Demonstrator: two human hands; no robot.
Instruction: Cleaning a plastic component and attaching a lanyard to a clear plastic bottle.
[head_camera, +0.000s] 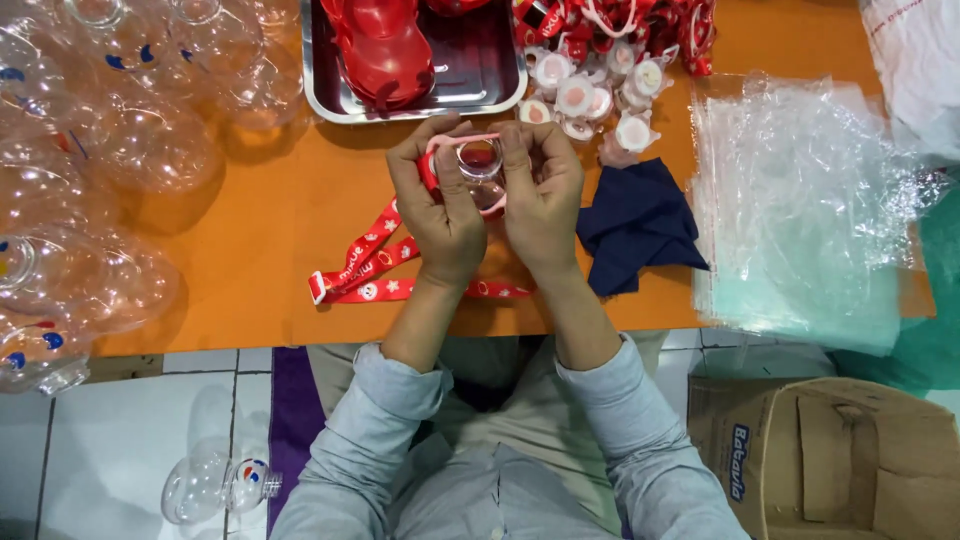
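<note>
Gripping a small clear cap (480, 160) with its red strap (375, 262) above the orange bench (280, 250), the left hand (440, 205) and right hand (540, 190) were closed together. Light, rigid and probably slippery, it seemed best pinched at the rim; the strap hung limp.

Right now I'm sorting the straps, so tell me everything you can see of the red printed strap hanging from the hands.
The red strap is a flat ribbon, fabric by its look, printed with small white marks. Its upper end runs up to the pink ring and small clear piece held between the left hand and right hand. From there it falls down-left in doubled bands onto the orange table, with one band trailing right under the wrists. It lies slack.
</note>
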